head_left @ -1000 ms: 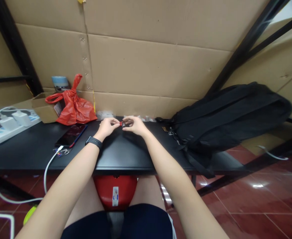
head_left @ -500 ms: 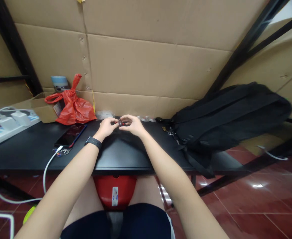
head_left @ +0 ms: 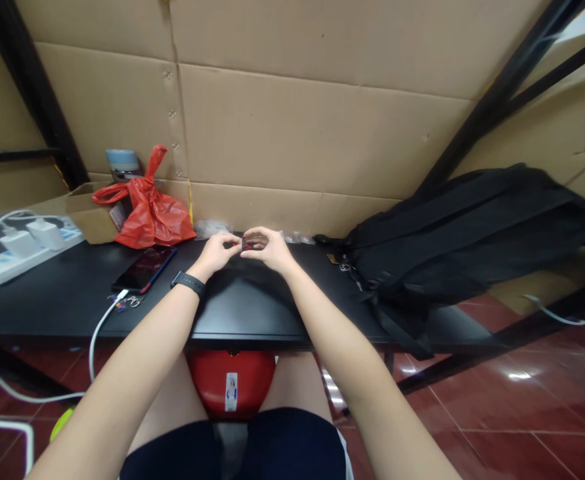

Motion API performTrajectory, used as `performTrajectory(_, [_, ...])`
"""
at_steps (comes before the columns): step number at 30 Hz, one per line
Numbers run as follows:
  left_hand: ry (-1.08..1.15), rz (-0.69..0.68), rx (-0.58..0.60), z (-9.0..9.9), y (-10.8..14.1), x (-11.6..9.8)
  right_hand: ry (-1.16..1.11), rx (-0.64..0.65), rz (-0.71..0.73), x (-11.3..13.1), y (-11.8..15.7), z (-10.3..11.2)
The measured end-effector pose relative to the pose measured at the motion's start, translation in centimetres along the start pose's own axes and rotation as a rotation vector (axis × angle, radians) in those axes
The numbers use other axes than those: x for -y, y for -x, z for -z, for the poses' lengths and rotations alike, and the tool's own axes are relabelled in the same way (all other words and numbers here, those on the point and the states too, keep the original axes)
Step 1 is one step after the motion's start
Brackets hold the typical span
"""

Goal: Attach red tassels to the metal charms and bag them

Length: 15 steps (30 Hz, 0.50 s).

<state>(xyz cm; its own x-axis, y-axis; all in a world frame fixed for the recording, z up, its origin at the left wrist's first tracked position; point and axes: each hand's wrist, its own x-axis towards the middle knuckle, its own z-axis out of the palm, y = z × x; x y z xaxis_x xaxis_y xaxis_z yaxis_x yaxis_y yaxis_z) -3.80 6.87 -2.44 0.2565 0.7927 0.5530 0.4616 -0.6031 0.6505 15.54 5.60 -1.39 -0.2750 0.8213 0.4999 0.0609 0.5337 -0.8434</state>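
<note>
My left hand (head_left: 218,253), with a black band on its wrist, pinches a small dark piece with red parts (head_left: 245,245) from the left. On the other side, my right hand (head_left: 268,250) curls its fingers and thumb around the same piece. Both hands are closed on it, just above the far half of the black table (head_left: 252,300). The piece is too small and too covered by fingers for me to make out its kind.
A phone (head_left: 145,269) on a white cable, a red plastic bag (head_left: 155,217), a cardboard box (head_left: 90,217) and a power strip (head_left: 27,253) are at left. A black backpack (head_left: 462,233) lies at right. Clear plastic packets (head_left: 297,237) line the cardboard wall (head_left: 292,133).
The small dark piece has turned between my fingers: its round face showed before, and now it looks narrower. My hands stay in nearly the same spot. The view has shifted slightly.
</note>
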Motion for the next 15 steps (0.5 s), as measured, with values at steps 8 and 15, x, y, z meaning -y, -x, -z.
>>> performTrajectory(8, [-0.125, 0.110, -0.084, 0.3, 0.5, -1.7, 0.047, 0.000, -0.061, 0.4, 0.3, -0.1])
performTrajectory(15, [-0.135, 0.095, -0.111, 0.4, 0.6, -2.1, 0.136, 0.131, -0.114, 0.0, 0.1, 0.4])
